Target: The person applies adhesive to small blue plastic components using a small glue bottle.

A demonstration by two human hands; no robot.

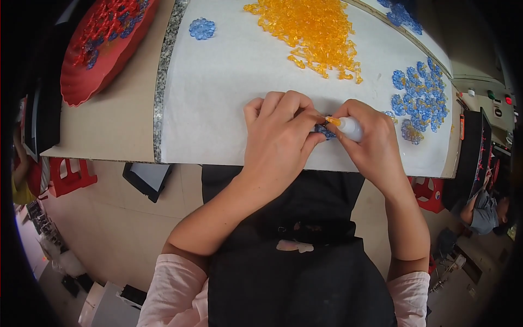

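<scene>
My left hand (pixel 280 136) is curled over a small blue translucent flower-shaped piece (pixel 325 131) on the white sheet (pixel 218 82), pinching it near the table's front edge. My right hand (pixel 368 139) grips a small white bottle with an orange tip (pixel 346 126), the tip touching the blue piece. Both hands meet at the middle of the sheet. Most of the blue piece is hidden under my fingers.
A heap of orange translucent pieces (pixel 313 30) lies at the back. Several blue flower pieces (pixel 422 95) cluster at the right, one blue flower (pixel 202 28) at the back left. A red tray (pixel 103 43) with red and blue pieces sits far left. Another person (pixel 482 210) sits lower right.
</scene>
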